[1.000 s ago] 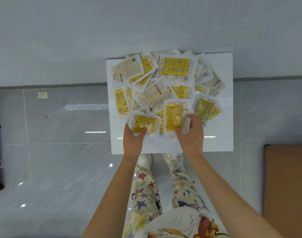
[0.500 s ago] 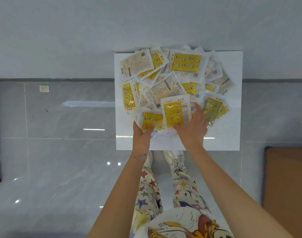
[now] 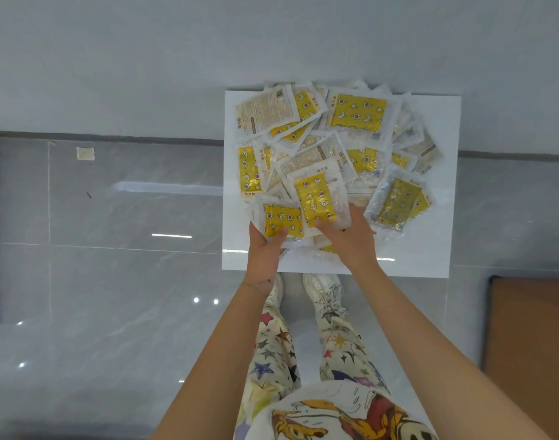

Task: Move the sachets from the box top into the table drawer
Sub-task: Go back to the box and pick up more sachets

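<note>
The left hand (image 3: 264,249) pinches a sideways sachet (image 3: 282,220), thumb on top, while beside it the right hand (image 3: 351,239) grips a lengthwise sachet (image 3: 316,201) (the heap (image 3: 357,115) lies beyond both, on the box top (image 3: 430,249)).

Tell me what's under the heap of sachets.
The heap rests on a white box top, bare at its near and right edges. The left hand and right hand each hold a sachet at its near side. Anything beneath the middle is covered.
</note>
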`<state>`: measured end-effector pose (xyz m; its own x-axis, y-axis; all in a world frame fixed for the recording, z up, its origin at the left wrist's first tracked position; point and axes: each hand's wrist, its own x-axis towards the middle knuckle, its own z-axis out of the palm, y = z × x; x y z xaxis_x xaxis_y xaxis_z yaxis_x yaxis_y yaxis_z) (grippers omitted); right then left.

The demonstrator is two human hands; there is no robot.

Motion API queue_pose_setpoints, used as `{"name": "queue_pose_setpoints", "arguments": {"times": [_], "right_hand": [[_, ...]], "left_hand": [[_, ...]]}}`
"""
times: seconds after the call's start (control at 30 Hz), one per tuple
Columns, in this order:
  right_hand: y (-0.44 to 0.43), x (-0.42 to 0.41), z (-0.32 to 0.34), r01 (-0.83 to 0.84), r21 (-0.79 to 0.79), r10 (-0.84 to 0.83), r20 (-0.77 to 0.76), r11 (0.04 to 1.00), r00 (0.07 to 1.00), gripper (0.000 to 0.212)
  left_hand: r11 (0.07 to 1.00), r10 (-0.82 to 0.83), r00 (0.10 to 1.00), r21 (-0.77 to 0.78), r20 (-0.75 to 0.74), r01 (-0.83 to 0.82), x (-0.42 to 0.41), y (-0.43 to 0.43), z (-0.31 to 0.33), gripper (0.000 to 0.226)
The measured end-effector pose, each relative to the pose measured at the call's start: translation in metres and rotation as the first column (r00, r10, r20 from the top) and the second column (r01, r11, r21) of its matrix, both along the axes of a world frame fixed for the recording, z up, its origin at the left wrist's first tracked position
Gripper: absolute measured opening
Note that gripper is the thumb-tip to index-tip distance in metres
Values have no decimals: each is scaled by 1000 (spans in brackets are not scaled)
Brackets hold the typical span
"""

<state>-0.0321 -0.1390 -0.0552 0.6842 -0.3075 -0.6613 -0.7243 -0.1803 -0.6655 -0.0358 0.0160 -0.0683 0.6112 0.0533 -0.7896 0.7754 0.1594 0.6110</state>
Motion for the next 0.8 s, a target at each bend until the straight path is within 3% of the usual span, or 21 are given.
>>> {"name": "queue_pose_setpoints", "arguments": {"times": [0.27, 0.6, 0.8], "right_hand": [[-9, -3, 3, 90, 57, -84, -96, 994, 992, 46], [-42, -29, 28, 250, 98, -239, -114, 963, 964, 43], [-51, -20, 75, 174, 87, -170, -52, 981, 984, 61]], "left_hand": [[999, 38, 999, -26, -18, -38, -4, 10, 9, 57], [997, 65, 994, 46, 93, -69, -11, 29, 40, 46], [989, 96, 991, 103, 97, -106, -12, 46, 71, 38]]}}
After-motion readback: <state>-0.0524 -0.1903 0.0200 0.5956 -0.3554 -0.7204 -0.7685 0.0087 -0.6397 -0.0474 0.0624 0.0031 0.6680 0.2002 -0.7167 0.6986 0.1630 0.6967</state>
